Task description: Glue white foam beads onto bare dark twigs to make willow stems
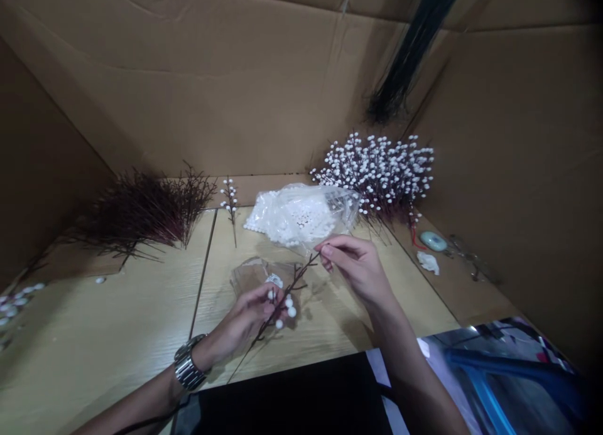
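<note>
Wristwatch [188, 366] nearest, on left hand [245, 325], whose fingers grip twig [282, 297] low. Right hand [355, 268] fingers pinch its tip; twig is best steadied while white beads [288, 306] are seated.

Near the front edge of the tabletop [117, 334], the left hand [245, 325] pinches the lower part of a thin dark twig [282, 297] bearing a few white beads, while the right hand [355, 265] pinches its upper tip. Behind them lies a clear bag of white beads [301, 215]. Bare dark twigs [141, 212] are heaped toward the back left, beaded twigs [381, 171] toward the back right corner.
</note>
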Motion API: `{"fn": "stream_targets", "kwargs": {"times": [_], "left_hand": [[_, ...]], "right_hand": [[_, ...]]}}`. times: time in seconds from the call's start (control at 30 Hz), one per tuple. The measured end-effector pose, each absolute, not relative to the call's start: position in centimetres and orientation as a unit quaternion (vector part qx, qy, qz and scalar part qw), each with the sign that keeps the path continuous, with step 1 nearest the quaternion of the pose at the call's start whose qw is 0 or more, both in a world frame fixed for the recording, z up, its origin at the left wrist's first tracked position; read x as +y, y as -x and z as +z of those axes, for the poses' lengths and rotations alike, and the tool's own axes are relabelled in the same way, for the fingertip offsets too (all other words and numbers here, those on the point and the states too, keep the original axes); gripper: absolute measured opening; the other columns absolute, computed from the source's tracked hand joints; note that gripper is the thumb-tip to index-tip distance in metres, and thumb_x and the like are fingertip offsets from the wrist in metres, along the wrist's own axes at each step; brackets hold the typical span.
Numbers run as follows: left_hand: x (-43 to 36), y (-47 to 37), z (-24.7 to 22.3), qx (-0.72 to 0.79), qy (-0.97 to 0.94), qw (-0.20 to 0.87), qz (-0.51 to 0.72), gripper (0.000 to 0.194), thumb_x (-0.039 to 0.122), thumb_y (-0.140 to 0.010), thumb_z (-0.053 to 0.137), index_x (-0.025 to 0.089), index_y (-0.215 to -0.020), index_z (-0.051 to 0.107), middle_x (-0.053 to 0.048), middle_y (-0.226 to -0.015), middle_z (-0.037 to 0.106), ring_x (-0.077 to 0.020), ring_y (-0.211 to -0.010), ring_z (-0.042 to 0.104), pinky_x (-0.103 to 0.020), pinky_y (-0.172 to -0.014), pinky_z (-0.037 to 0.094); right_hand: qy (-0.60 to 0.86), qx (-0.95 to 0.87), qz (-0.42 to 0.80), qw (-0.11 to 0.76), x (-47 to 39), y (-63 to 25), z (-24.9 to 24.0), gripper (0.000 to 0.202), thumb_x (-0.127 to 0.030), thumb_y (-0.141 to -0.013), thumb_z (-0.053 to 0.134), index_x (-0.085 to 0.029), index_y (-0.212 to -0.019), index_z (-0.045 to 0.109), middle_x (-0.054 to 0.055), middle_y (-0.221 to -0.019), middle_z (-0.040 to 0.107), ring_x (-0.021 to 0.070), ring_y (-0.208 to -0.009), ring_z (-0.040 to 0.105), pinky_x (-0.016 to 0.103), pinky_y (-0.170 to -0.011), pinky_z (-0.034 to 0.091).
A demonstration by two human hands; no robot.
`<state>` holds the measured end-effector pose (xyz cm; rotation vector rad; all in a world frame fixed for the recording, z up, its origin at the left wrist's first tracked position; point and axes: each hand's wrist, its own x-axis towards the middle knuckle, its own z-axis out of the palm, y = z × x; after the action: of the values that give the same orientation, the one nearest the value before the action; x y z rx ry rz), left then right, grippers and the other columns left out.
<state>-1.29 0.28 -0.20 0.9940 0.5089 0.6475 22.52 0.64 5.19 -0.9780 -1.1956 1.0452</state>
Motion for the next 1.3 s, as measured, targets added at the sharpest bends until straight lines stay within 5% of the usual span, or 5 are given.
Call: {"fn": "stream_targets", "kwargs": {"times": [0.2,0.43,0.83,1.03,1.3], "left_hand": [[-0.1,1.4,-1.0,0.268,-0.477,0.755,0.363,0.049,0.06,-0.097,0.05,0.024,-0.128,0.062,-0.009,-0.13,0.063,-0.0273,-0.124,0.055,-0.039,-0.107,0.041],[-0.5,1.5,0.8,0.319,-0.603,0.656,0.323,0.025,0.042,-0.093,0.067,0.02,-0.105,0.067,-0.004,-0.101,0.066,-0.0207,-0.098,0.062,-0.031,-0.087,0.048],[-0.5,0.7,0.0,0.365,-0.631,0.618,0.294,0.021,0.038,-0.094,0.065,0.017,-0.092,0.068,-0.004,-0.089,0.069,-0.0185,-0.084,0.063,-0.03,-0.079,0.048],[-0.3,0.8,-0.7,0.362,-0.609,0.645,0.287,0.024,0.041,-0.095,0.064,0.017,-0.091,0.065,-0.002,-0.089,0.066,-0.0185,-0.087,0.061,-0.029,-0.08,0.046],[-0.1,0.7,-1.0,0.361,-0.596,0.654,0.294,0.024,0.04,-0.095,0.062,0.017,-0.089,0.062,-0.002,-0.087,0.06,-0.0169,-0.085,0.056,-0.027,-0.077,0.043]], "right_hand": [[0.464,-0.601,0.37,0.535,1.1,-22.0,8.4,0.012,-0.029,-0.081,0.079,-0.02,-0.074,0.076,-0.001,-0.064,0.067,0.0105,-0.057,0.054,0.025,-0.054,0.041],[0.492,-0.683,0.328,0.428,2.4,-20.6,9.2,0.014,-0.026,-0.086,0.071,-0.02,-0.075,0.077,0.0,-0.077,0.075,0.0134,-0.071,0.063,0.027,-0.064,0.044],[0.504,-0.659,0.364,0.424,2.4,-19.0,7.0,0.012,-0.028,-0.085,0.072,-0.021,-0.078,0.078,0.002,-0.08,0.077,0.0173,-0.074,0.069,0.03,-0.07,0.051],[0.517,-0.734,0.286,0.335,5.4,-23.3,6.5,0.029,-0.036,-0.096,0.06,-0.024,-0.12,0.071,0.006,-0.105,0.076,0.0186,-0.09,0.069,0.032,-0.077,0.053],[0.59,-0.772,0.137,0.193,14.7,-27.6,2.6,0.017,-0.012,-0.087,0.064,-0.017,-0.098,0.076,0.012,-0.093,0.076,0.0218,-0.082,0.066,0.034,-0.078,0.047]]}}
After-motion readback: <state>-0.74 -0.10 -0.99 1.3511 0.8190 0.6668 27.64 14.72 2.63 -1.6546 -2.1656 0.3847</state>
